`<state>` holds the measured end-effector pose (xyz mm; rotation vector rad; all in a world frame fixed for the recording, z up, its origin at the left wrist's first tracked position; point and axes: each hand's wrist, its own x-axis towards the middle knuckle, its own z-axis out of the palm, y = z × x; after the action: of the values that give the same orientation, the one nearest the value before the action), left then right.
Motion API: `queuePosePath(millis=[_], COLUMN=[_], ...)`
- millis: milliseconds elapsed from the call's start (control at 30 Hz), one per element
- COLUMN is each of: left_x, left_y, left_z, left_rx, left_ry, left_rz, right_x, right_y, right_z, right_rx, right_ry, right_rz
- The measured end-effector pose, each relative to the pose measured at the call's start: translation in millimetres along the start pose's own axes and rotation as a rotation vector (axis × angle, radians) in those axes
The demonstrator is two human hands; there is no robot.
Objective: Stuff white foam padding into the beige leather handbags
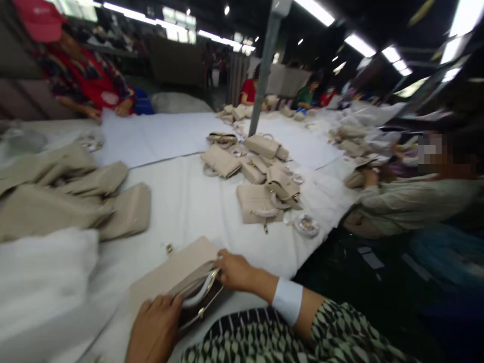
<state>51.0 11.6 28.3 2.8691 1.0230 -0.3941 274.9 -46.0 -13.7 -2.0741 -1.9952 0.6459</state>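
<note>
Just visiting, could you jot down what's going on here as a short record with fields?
Place: long white table in a workshop
Left hand: grips the near edge of a beige handbag
Right hand: holds the bag's open mouth at its gold frame
Middle of table: heap of beige bags
Left side: larger bags
Others: people seated along the table

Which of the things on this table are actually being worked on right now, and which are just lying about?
In hand:
- beige handbag, opened at its mouth
- left hand on its near edge
- right hand at its gold frame

Lying about:
- pile of beige handbags mid-table
- stack of bags at left
- white sheet
</note>
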Motion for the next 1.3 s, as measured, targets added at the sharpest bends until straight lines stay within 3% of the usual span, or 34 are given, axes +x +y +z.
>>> queuePosePath(millis=[100, 200, 400, 667, 833, 900, 1067, 1300], left_x=[7, 18, 30, 29, 44, 51, 63, 64], left_y=[9, 20, 37, 35, 36, 37, 36, 36], left_z=[12.6, 18.0, 15.0, 19.5, 16.7, 17.4, 19.7, 21.7], left_rx=[-0.096, -0.205, -0.277, -0.343, -0.356, -0.334, -0.291, -0.38], left_ry=[0.098, 0.1, 0.092, 0.141, 0.118, 0.083, 0.058, 0.06], left_rz=[0.032, 0.102, 0.006, -0.04, -0.035, -0.02, 0.128, 0.2], right_x=[5, 9, 5, 8, 9, 9, 10, 11], right_y=[9, 15, 18, 21, 11, 9, 20, 31], right_z=[0, 5, 5, 7, -6, -10, -8, -13], right_rx=[0.176, 0.287, 0.311, 0.285, 0.014, -0.057, 0.072, 0.223], right_ry=[-0.01, 0.0, -0.016, 0.007, -0.076, -0.101, -0.088, -0.117], right_rz=[0.0, -0.004, -0.007, -0.032, -0.03, -0.098, -0.314, -0.299])
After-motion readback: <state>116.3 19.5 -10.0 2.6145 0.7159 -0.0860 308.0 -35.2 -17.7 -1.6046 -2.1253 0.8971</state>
